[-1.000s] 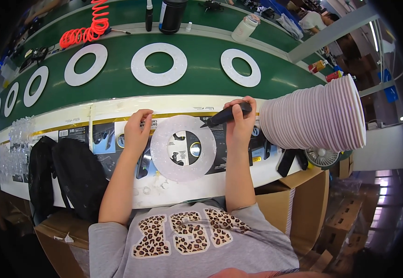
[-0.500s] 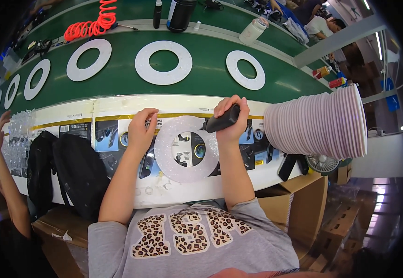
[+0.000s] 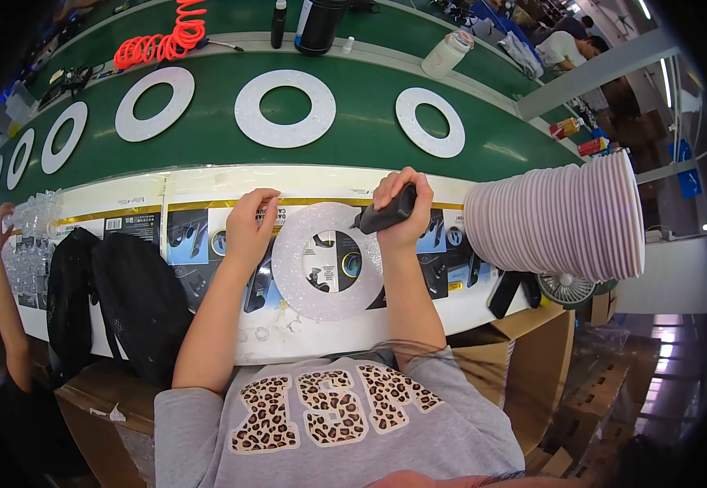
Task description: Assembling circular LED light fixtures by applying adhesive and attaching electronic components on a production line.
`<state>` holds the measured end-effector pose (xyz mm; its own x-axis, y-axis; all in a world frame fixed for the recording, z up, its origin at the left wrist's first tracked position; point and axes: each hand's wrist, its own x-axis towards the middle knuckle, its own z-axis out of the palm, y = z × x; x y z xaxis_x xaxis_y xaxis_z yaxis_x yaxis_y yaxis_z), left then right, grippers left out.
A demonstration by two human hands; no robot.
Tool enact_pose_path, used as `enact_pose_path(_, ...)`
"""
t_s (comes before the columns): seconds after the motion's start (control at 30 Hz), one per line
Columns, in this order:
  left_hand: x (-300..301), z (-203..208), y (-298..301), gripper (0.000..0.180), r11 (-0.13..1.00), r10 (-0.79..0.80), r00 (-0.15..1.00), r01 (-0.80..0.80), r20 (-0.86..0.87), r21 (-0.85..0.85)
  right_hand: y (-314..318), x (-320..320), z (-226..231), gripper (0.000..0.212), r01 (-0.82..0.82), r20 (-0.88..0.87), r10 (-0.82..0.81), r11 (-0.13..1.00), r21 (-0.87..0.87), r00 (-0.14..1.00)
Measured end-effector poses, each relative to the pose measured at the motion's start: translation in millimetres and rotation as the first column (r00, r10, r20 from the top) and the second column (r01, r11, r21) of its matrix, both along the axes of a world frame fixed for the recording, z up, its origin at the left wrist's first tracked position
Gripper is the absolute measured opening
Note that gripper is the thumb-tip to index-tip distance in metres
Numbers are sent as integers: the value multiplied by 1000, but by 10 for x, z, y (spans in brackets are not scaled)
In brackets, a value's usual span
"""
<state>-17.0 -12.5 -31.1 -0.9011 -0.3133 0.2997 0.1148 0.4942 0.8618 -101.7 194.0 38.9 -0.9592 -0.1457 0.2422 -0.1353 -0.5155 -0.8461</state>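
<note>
A white speckled flat ring lies in front of me on printed packaging sheets covering the bench. My right hand is wrapped round a black squeeze bottle, whose narrow tip points left over the ring's upper right band. Whether the tip touches the ring cannot be made out. Beside the ring's upper left edge is my left hand, holding nothing, its fingers loosely bent and the thumb apart.
A tall stack of similar rings leans at the right, near a small fan. Several rings, one here, lie spaced along the green surface beyond. To the left are a black bag, clear plastic pieces and a co-worker's arm.
My right hand and the bottle have shifted very slightly left. At the far left, the co-worker's hand has moved a little down and left. My left hand is nearly still.
</note>
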Motion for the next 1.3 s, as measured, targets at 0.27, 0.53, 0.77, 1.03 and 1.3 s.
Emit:
enact_pose_path(0.27, 9, -7, -3, 14, 1000, 7, 1000, -7, -2, -15, -3, -8, -56, 41, -11, -17, 10, 1000, -12, 1000)
enact_pose_path(0.53, 4, -11, -3, 14, 1000, 4, 1000, -4, 11, -7, -16, -2, 11, 41, 13, -12, -12, 1000, 17, 1000)
enact_pose_path(0.77, 7, -1, 0, 14, 1000, 6, 1000, -6, 20, 1, -177, -2, 64, 42, -18, -1, 18, 1000, 10, 1000)
enact_pose_path(1.03, 8, 6, 1, 14, 1000, 3, 1000, -3, 0, -12, -202, -50, -22, 44, -26, -7, 26, 999, -26, 1000)
enact_pose_path(1.3, 4, -4, 0, 14, 1000, 5, 1000, -5, 9, -19, -198, -55, -44, 44, -47, 7, 47, 999, -4, 999)
